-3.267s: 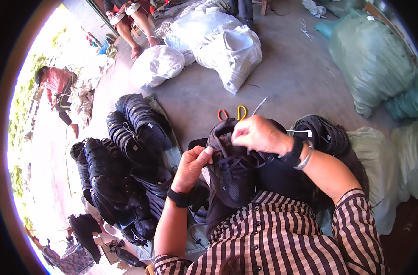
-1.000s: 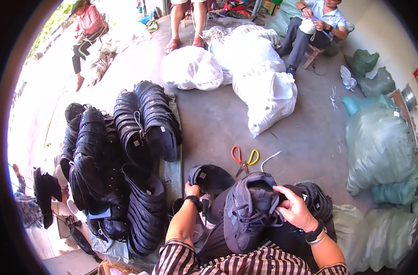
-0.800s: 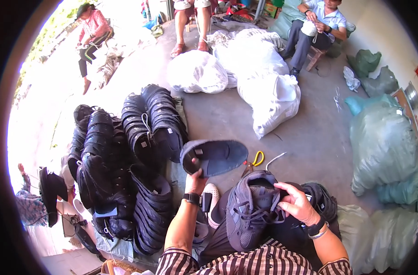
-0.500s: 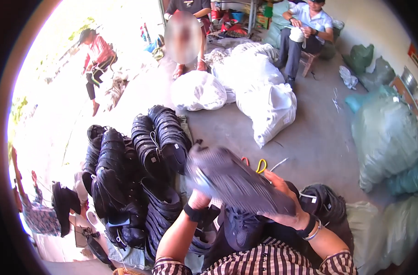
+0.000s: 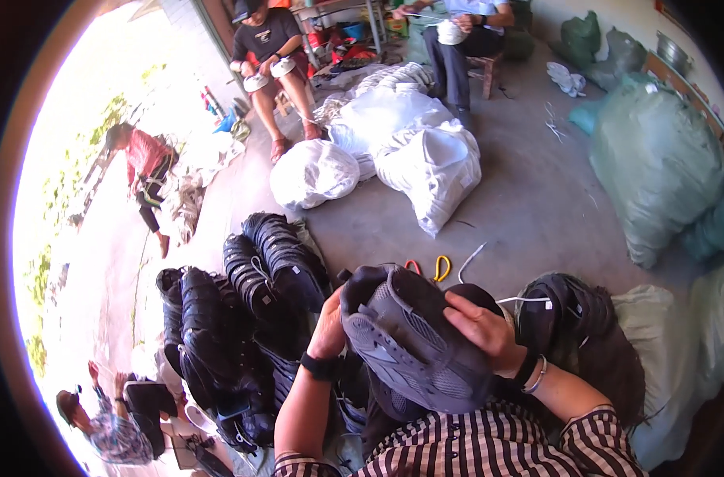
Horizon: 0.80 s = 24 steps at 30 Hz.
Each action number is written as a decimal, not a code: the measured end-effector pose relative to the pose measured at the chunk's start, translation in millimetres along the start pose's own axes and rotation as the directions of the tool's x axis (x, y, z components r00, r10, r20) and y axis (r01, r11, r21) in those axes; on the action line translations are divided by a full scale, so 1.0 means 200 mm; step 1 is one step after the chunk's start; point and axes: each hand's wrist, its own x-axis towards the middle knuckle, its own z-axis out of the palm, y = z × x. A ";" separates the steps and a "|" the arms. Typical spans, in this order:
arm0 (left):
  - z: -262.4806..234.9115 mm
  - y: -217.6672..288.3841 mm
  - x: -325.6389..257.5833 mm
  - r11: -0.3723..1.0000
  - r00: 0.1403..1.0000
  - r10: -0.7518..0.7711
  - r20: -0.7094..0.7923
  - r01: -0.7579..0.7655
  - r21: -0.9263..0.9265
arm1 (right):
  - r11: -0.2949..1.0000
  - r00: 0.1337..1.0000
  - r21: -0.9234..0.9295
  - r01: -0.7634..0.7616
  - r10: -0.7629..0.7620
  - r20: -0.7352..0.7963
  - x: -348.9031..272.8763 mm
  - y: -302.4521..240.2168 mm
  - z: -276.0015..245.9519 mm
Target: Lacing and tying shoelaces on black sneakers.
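A dark grey shoe is held up in front of me, sole side facing the camera. My left hand grips its left side near the heel; a black band sits on that wrist. My right hand lies over its right side, with a bracelet and dark band on the wrist. Under the shoe, on my lap, more dark shoe material shows. Scissors with red and yellow handles lie on the floor just beyond the shoe.
Rows of stacked dark shoes stand to my left. A dark pile of shoes lies to my right. White sacks and green sacks sit on the concrete floor. Two people sit at the back; others are outside on the left.
My left hand lifted a dark shoe from my lap; now both hands hold it close to the camera, sole up. The view has tilted upward toward the seated people.
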 end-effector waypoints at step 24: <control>0.14 0.30 0.25 0.871 0.955 -0.147 0.259 0.001 0.492 | 0.977 0.975 0.021 -0.213 0.211 0.074 0.20 -0.01 0.02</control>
